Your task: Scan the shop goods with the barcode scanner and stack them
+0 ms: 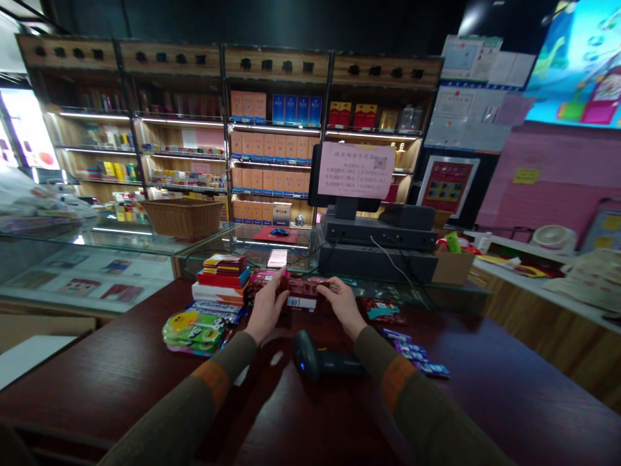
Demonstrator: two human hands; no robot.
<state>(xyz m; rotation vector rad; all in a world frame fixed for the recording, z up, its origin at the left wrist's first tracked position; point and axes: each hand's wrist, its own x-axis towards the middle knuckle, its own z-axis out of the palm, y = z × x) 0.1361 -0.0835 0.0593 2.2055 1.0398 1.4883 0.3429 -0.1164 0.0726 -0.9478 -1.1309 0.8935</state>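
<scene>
A dark red snack packet point(305, 288) with a white barcode label is between my hands at the far side of the dark wooden counter. My left hand point(266, 307) grips its left end, thumb in front and index finger stretched upward. At the right end, my right hand point(343, 305) pinches the edge between thumb and fingers. A black barcode scanner point(315, 359) lies below the packet, near my right forearm. To the left of my left hand are a stack of small boxes point(220, 281) and a green cartoon-printed pack point(196, 330).
Purple packets point(416, 355) and a dark red and teal packet point(383, 310) lie right of my right hand. Behind stand a monitor with a pink notice point(355, 169) and a cash drawer point(371, 255). A wicker basket point(184, 217) sits on the glass case at left.
</scene>
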